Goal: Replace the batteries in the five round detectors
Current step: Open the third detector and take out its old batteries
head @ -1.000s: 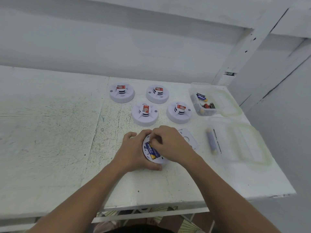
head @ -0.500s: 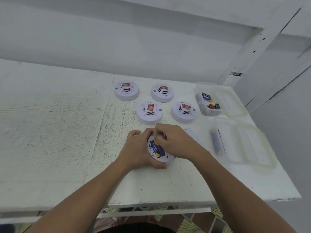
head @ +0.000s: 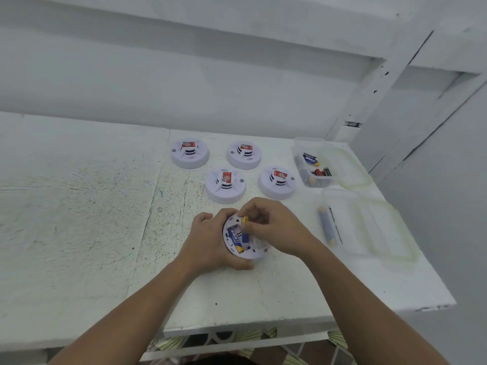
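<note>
The white round plastic detector (head: 251, 254) lies turned over between both hands: the left hand (head: 210, 245) grips its rim, and the right hand (head: 276, 227) pinches a blue-yellow battery (head: 245, 236) in it. Right of the detector, a clear plastic box (head: 369, 225) holds a single battery (head: 326, 227); a farther clear box (head: 303, 143) holds several batteries (head: 312, 159).

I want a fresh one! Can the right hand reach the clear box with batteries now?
Probably yes, once it lets go: the right hand pinches a battery at the detector, but the clear box sits open, with nothing between.

left hand (head: 210, 241) gripping opened detector (head: 249, 255), right hand (head: 275, 227) pinching battery (head: 245, 220)
</note>
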{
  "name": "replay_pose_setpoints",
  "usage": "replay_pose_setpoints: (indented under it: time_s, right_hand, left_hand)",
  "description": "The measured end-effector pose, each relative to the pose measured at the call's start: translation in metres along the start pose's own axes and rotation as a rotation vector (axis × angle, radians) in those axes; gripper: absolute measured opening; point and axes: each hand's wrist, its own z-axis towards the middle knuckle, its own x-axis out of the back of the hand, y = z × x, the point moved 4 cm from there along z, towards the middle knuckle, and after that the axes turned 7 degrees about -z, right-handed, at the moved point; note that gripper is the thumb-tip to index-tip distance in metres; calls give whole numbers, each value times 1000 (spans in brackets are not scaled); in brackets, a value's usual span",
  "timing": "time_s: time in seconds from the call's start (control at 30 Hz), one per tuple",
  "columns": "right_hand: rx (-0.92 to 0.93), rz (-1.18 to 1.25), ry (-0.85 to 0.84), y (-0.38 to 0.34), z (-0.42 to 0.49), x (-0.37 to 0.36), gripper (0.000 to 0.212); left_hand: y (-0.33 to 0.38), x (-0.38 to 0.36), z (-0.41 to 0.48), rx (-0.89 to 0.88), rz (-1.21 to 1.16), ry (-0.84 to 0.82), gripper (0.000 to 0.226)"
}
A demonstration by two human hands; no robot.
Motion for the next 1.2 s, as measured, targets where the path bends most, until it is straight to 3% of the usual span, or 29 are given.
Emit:
replay_pose_setpoints:
  time_s: [0.2,0.33,0.4,0.53,0.77,0.9,1.07,1.2]
  right_hand:
    - [-255,827,70,11,-6,31,11]
    - [-269,893,259,27,-11,79,10]
    - [-271,799,370,39,-16,108,9]
    - [-409,326,513,71,-23,146,20]
    - [-581,-250,484,99,-18,148,15]
    - [-584,-408,452,105,-9,141,12]
    - [-610,-414,456,118,-1,138,14]
    - [-675,-438,432,123,0,134,28]
  left_hand:
    - [2,2,-1,7,-13,7,93]
    - [-1,2,-2,24,-16,16,92]
    - [0,1,-1,23,-7,18,94]
    - [2,1,-1,30,6,18,95]
    - [3,1,0,25,2,19,95]
    - [-1,0,0,40,-7,14,96]
    - [-2,0,1,41,-2,11,95]
    - [-1,0,1,36,3,5,94]
